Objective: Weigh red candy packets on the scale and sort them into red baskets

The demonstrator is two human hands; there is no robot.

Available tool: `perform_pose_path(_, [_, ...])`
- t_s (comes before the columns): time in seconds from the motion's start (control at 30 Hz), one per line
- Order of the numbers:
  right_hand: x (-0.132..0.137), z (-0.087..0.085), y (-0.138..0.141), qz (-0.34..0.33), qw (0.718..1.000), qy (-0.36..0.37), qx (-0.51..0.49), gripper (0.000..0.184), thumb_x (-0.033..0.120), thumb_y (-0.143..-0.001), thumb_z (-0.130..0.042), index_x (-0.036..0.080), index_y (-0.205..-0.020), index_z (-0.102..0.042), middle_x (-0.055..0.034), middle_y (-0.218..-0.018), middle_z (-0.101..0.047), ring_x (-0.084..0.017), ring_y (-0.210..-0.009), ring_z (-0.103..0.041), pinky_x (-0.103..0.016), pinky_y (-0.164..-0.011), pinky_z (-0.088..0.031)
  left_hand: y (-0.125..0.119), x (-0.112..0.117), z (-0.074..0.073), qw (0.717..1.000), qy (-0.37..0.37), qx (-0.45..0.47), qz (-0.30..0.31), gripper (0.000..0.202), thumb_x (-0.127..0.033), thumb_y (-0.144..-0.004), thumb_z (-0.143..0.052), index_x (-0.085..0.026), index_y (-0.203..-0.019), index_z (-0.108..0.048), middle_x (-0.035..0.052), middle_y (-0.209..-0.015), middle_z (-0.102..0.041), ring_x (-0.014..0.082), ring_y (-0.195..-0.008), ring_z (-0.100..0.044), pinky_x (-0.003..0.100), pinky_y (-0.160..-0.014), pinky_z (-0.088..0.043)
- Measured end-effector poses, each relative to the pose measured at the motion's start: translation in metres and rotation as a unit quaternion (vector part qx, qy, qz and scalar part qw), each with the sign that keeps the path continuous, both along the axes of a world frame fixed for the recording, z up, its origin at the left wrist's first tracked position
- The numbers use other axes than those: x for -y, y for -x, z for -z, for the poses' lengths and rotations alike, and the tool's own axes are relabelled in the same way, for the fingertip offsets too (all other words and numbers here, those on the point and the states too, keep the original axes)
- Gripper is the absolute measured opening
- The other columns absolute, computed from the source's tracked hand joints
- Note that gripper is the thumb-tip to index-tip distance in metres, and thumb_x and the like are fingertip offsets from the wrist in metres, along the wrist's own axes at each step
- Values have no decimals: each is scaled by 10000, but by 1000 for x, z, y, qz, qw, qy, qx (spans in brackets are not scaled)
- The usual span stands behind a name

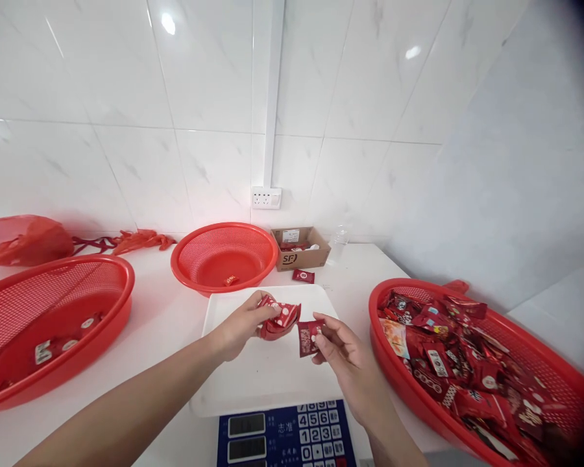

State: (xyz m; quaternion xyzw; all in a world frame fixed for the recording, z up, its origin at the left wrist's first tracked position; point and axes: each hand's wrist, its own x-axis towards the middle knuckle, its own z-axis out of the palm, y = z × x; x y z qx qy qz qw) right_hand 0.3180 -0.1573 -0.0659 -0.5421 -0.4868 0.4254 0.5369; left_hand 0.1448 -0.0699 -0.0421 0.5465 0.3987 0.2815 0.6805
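Observation:
Over a white scale tray (267, 383), my left hand (243, 324) is closed around several red snack packets (285, 316) with white dots. Just to the right, my right hand (343, 350) pinches one dark red packet (309, 337) between thumb and fingers. A small gap separates the two hands. Below the tray shows the blue keypad panel (285, 431) of the weighing scale. Close to my right hand stands a red plastic basket (384, 337) heaped with mixed red and brown packets (462, 363).
At the left is a red basket (121, 292) with a few packets. Another red basket (189, 259), holding one small packet, stands behind the tray. A cardboard box (309, 258) sits by the wall, a single packet (303, 277) before it. Red plastic bags (24, 240) lie at back left.

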Motion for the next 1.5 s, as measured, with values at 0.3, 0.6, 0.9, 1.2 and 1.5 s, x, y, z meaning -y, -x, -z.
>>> perform_pose_path(0.3, [-7, -7, 14, 24, 1000, -10, 17, 385, 476, -786, -551, 188, -1039, -578, -65, -931, -644, -141, -677, -569, -247, -516, -482, 3, 16, -7, 965, 188, 170, 73, 209, -293, -777, -565, -209, -945, -473, 59, -953, -596, 200, -799, -611, 416, -805, -420])
perform_pose_path(0.6, [-2, -4, 16, 11, 988, -43, 148, 304, 401, -837, -498, 206, -1049, -593, -74, -994, -650, -171, -757, -606, -287, -632, -507, 0, 23, -12, 980, 139, 106, 94, 235, -288, -754, -618, -208, -906, -457, 50, -873, -619, 190, -788, -606, 365, -742, -430])
perform_pose_path(0.9, [1, -5, 18, -13, 996, -51, 68, 410, 448, -857, -457, 207, -1182, -521, -98, -1124, -616, -189, -840, -625, -293, -655, -534, -2, 24, -12, 991, 77, 89, 65, 348, -352, -747, -651, -217, -1005, -461, 42, -908, -618, 181, -802, -608, 347, -751, -427])
perform_pose_path(1.2, [-2, -2, 20, -1, 997, -69, 41, 274, 446, -810, -545, 212, -935, -476, -15, -820, -601, -141, -683, -601, -273, -618, -513, -7, 30, -9, 992, -3, 111, 58, 465, -257, -654, -749, -216, -1024, -470, 2, -828, -609, 110, -679, -543, 268, -651, -400])
perform_pose_path(1.5, [-3, -5, 18, 19, 997, -70, 20, 231, 427, -807, -559, 218, -846, -468, 24, -707, -543, -119, -615, -550, -249, -573, -479, -7, 37, -10, 992, -18, 94, 79, 708, -395, -748, -651, -292, -1361, -312, 63, -1127, -569, 188, -975, -533, 342, -822, -409])
